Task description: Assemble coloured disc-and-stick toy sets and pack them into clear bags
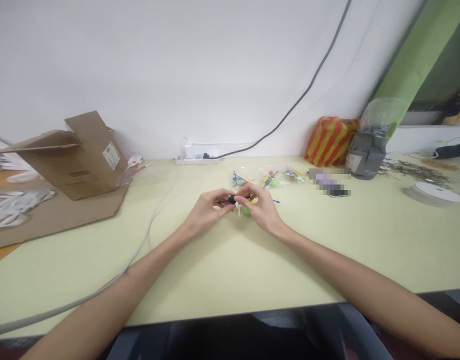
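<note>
My left hand [208,210] and my right hand [263,209] meet above the middle of the table, fingers pinched together. Between their fingertips is a small black piece [232,199], partly covered by the fingers; its exact kind I cannot make out. Just below the hands show a small white piece [239,210] and a bright green piece [247,212]. A blue arrow-shaped tip [277,201] sticks out to the right of my right hand. Behind the hands lie clear bags of colourful small plastic parts [269,178].
A cardboard box [83,165] and white straps [19,205] are at the left. A power strip [197,160] sits by the wall, and a grey cable [149,225] crosses the table. To the right are a phone [338,191], a striped bag [329,142] and a white spool [434,192].
</note>
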Demonstrator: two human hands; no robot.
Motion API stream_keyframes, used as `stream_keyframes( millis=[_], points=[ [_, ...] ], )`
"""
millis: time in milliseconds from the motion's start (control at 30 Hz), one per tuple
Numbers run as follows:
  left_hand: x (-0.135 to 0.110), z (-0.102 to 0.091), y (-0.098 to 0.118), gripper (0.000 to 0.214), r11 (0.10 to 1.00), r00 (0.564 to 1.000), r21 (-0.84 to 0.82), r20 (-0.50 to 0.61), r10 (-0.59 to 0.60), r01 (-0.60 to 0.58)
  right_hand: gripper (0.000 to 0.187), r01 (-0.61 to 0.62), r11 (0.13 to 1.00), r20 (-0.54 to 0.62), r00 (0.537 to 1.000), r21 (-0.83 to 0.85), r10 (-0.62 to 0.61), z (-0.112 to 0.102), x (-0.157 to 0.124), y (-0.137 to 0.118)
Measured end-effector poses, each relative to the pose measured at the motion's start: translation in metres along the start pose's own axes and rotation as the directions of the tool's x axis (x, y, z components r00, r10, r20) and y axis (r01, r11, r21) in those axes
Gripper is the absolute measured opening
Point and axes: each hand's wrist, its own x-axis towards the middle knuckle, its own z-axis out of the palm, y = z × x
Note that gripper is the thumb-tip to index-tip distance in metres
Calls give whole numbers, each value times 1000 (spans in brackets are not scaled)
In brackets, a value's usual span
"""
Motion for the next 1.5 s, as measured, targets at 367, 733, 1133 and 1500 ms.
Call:
stream_keyframes(
  millis=[367,733,1133,1500],
  points=[
    [-1,-2,5,28,1000,999,-20,-43,0,-1,22,33,997,10,999,-66,-33,0,-1,-1],
    [3,-11,9,20,999,991,51,-133,16,-10,8,112,970,-41,992,-217,-123,-3,-3,0],
    [3,-8,-12,18,939,991,335,-75,107,-76,18,46,987,-106,992,-157,-63,-7,2,3],
    [4,-16,-41,25,810,985,560,-74,-157,171,22,32,987,-138,989,-156,-54,-11,3,-3]
  ],
)
